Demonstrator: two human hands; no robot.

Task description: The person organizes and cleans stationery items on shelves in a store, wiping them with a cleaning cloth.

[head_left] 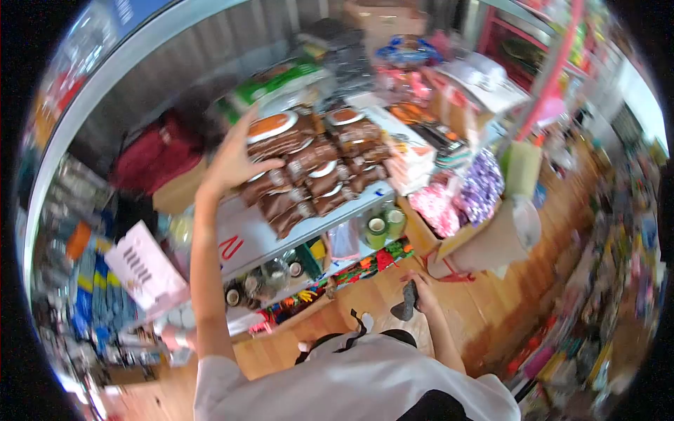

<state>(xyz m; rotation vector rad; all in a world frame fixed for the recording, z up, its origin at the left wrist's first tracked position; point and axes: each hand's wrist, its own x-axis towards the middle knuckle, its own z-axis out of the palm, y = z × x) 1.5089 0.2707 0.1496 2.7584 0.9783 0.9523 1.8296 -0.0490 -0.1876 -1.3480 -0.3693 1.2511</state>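
My left hand (pixel 239 160) reaches up to the left side of a pile of brown packets (pixel 309 165) on the shelf. Its thumb and fingers are spread apart at the edge of the packets; whether they touch is blurred. The packets have pale and orange printing and lie in stacked rows. Low at my right side, my right hand (pixel 425 295) is closed around a dark grey cloth (pixel 404 303), which hangs down beside my body.
Left of the packets are a dark red bag (pixel 158 154) and a pink box (pixel 146 266). On the right, a carton of pink and purple shiny decorations (pixel 481 186) stands near a large roll (pixel 491 242). Green cups (pixel 377 228) sit on the lower shelf. Crowded shelves line the far right.
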